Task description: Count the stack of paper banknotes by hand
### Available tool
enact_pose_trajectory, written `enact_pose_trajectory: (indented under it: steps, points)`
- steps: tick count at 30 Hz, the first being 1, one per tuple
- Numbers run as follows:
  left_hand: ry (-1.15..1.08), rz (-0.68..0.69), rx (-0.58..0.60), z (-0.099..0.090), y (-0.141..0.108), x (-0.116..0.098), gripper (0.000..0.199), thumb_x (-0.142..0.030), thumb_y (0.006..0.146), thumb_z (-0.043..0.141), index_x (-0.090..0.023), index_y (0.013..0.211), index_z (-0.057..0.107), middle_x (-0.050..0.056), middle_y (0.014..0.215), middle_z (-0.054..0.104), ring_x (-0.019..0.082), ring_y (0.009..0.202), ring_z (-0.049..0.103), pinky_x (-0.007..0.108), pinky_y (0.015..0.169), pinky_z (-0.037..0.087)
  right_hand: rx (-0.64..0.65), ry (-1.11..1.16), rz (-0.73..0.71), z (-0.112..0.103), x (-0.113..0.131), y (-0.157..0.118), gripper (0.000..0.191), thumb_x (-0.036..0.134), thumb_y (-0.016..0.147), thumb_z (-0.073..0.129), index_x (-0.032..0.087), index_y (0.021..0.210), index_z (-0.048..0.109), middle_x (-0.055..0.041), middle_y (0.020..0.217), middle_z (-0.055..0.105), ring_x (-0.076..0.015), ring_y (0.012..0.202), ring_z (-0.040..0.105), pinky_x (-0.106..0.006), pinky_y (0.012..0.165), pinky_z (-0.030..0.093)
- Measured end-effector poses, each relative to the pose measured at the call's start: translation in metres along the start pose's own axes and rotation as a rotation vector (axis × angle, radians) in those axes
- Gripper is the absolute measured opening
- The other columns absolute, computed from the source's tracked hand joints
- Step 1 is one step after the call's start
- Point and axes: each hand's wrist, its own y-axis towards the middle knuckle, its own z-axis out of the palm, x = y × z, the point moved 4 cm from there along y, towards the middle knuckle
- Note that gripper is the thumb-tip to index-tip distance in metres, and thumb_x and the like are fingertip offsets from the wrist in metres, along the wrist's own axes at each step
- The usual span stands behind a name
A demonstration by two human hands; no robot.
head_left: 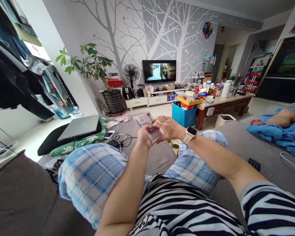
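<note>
A stack of banknotes (144, 118), purplish with printed numerals, is held in front of me above the grey sofa, between my knees. My left hand (144, 137) grips the stack from the left, its thumb lying across the top note. From the right, my right hand (167, 127) curls over the notes with its fingers bent around their edge. Parts of the notes are hidden beneath my fingers. A pale watch (189, 135) is on my right wrist.
On the sofa to the left lie a laptop (80, 127), tangled cables (124, 139) and a power strip (109, 134). A remote control (254, 164) is at the right, near another person's leg (281, 118) on blue cloth. Beyond stands a cluttered coffee table (221, 104) beside a blue bin (183, 116).
</note>
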Motion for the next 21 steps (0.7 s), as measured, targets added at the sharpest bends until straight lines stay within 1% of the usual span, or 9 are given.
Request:
enact_pose_trajectory:
  steps: [4,8,16,21]
  points:
    - [0.005,-0.015,0.014,-0.0002,0.0000,0.0016,0.020,-0.008,0.059,0.046,-0.012,0.074,0.058,0.006,0.060,0.062,0.019,0.052,0.060,0.031,0.054,0.050,-0.003,0.013,0.052,0.0022,-0.0023,-0.0015,0.076,0.056,0.053,0.080,0.018,0.114,0.053,-0.0154,0.132,0.047,-0.0316,0.119,0.044,-0.048,0.097,0.039]
    - [0.023,-0.019,0.037,-0.0001,0.0010,0.0044,0.020,-0.008,0.059,0.047,-0.012,0.074,0.059,0.007,0.063,0.063,0.020,0.055,0.061,0.033,0.057,0.051,0.015,0.034,0.084,0.0055,-0.0046,-0.0025,0.077,0.055,0.054,0.080,0.019,0.115,0.051,-0.0160,0.135,0.043,-0.0319,0.122,0.041,-0.050,0.098,0.039]
    - [0.016,-0.015,0.029,-0.0005,0.0027,0.0053,0.018,-0.007,0.057,0.046,-0.013,0.070,0.057,0.007,0.061,0.061,0.019,0.052,0.059,0.032,0.055,0.050,0.033,0.019,0.026,0.0046,-0.0034,-0.0011,0.075,0.054,0.056,0.080,0.019,0.115,0.051,-0.0166,0.138,0.041,-0.0325,0.125,0.040,-0.050,0.101,0.037]
    - [0.036,0.004,0.005,-0.0020,0.0026,0.0024,0.021,-0.008,0.058,0.046,-0.012,0.074,0.058,0.006,0.062,0.062,0.019,0.052,0.059,0.032,0.054,0.051,0.019,0.004,0.018,0.0030,-0.0013,-0.0018,0.073,0.057,0.060,0.076,0.018,0.117,0.051,-0.0171,0.136,0.044,-0.0333,0.123,0.041,-0.051,0.099,0.037]
